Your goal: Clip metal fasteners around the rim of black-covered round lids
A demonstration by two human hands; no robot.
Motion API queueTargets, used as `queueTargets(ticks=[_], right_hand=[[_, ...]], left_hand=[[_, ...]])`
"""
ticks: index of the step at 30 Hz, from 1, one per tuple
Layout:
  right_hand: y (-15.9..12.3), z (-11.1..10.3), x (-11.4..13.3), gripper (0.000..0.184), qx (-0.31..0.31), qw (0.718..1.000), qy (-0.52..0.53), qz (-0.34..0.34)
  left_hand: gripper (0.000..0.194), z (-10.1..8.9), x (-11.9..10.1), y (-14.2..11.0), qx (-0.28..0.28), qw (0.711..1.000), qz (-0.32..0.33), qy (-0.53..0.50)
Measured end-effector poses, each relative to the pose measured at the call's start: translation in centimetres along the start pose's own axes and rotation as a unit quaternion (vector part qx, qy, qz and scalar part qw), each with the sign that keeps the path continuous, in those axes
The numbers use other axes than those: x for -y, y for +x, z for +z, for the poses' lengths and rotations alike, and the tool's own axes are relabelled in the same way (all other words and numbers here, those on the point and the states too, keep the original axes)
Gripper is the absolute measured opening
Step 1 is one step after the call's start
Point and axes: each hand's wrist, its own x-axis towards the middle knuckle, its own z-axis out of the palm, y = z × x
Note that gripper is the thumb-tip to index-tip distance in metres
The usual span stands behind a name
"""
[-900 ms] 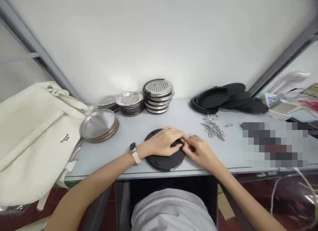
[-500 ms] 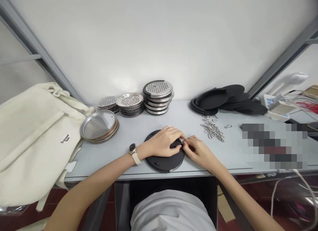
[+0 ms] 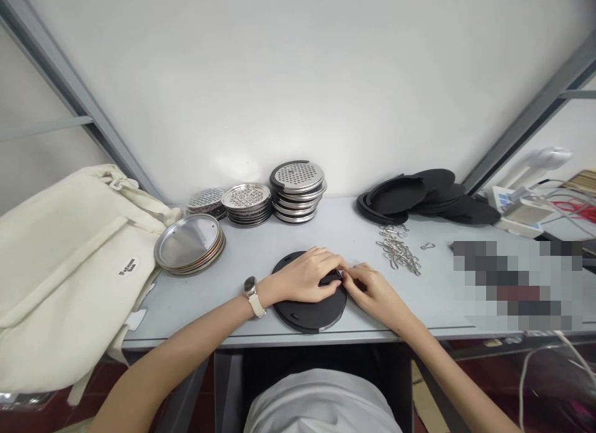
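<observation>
A round black disc (image 3: pixel 311 307) lies flat near the front edge of the grey table (image 3: pixel 261 250). My left hand (image 3: pixel 305 274), with a watch on the wrist, rests on top of the disc with its fingers curled down on it. My right hand (image 3: pixel 372 287) is at the disc's right edge, its fingertips pinched on a small metal clip (image 3: pixel 341 274) where the two hands meet. Most of the clip is hidden by my fingers.
A heap of loose metal clips (image 3: pixel 398 250) lies right of my hands. Stacks of perforated metal discs (image 3: pixel 297 183) and plain metal plates (image 3: pixel 189 243) stand at the back left. Black discs (image 3: pixel 421 194) pile up at back right. A cream bag (image 3: pixel 60 259) sits left.
Both hands have stayed on the disc, with only small finger movement at its right edge. The camera has tilted slightly, shifting the scene down in view.
</observation>
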Motion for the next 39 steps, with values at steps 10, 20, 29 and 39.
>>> queueTargets(ticks=[10,20,29,39], right_hand=[[0.23,0.07,0.23,0.027,-0.001,1.000,0.014,0.009],[0.02,-0.49,0.60,0.024,-0.006,0.999,0.031,0.027],[-0.01,-0.29,0.22,0.023,-0.009,0.999,0.028,0.025],[0.16,-0.10,-0.11,0.026,0.003,1.000,-0.003,0.011]], left_hand=[[0.018,-0.06,-0.01,0.02,0.009,1.000,0.002,0.003],[0.019,-0.15,-0.05,0.04,0.003,1.000,0.004,-0.014],[0.019,-0.10,-0.02,-0.03,0.005,1.000,0.002,-0.017],[0.019,-0.35,-0.08,0.06,0.008,1.000,0.012,-0.027]])
